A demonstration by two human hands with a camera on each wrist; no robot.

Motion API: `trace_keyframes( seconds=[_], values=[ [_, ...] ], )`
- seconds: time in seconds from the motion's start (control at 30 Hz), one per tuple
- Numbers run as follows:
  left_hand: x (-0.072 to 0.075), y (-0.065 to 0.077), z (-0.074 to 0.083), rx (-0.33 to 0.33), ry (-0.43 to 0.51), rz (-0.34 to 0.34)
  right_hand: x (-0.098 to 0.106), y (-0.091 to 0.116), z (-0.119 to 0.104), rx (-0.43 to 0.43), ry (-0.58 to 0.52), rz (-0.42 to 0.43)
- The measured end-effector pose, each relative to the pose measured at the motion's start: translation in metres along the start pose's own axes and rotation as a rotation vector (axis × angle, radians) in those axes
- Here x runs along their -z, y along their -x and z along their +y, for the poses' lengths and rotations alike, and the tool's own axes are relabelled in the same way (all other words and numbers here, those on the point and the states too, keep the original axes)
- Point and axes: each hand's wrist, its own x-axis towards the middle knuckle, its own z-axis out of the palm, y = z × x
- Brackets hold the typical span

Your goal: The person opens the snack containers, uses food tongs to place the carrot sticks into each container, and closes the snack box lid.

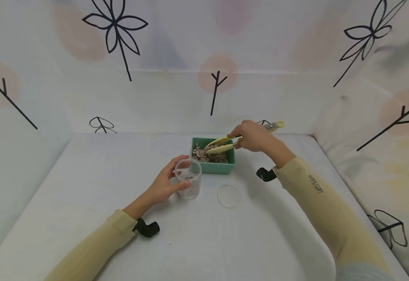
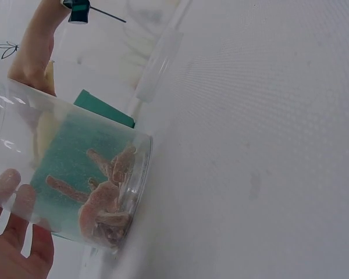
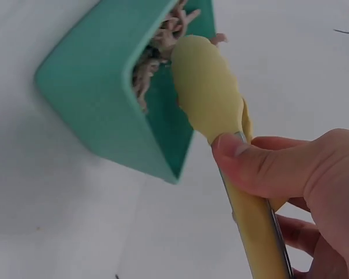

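My left hand (image 1: 163,185) holds a clear plastic cup (image 1: 194,190) around its side, thumb in front and fingers behind. Some brownish-pink strips (image 2: 104,203) lie at the bottom of the cup, as the left wrist view shows. In my right hand (image 1: 253,136) is a pair of yellow-tipped tongs (image 3: 206,87), pinched between thumb and fingers. Their tips reach into a green rectangular box (image 1: 213,168) that holds many similar strips (image 1: 200,154). The cup stands at the box's near left corner; whether they touch, I cannot tell.
A clear round lid (image 1: 228,196) lies flat on the white table (image 1: 204,242), in front of the box. Behind the table hangs a pale cloth (image 1: 169,97) with drawn plants, and more of it rises at both sides.
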Motion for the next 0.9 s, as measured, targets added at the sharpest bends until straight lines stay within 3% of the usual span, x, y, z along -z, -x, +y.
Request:
trace_keyframes(
  seconds=[0.33, 0.63, 0.9],
  values=[
    [0.000, 0.000, -0.002, -0.004, 0.001, 0.002, 0.008, 0.010, 0.000, 0.085, -0.097, 0.094],
    [0.000, 0.000, -0.001, -0.010, 0.002, 0.001, 0.000, 0.010, 0.007, 0.052, -0.098, 0.066],
    [0.000, 0.000, -0.001, -0.009, 0.007, -0.002, 0.006, 0.017, 0.007, 0.035, -0.121, 0.078]
  ],
)
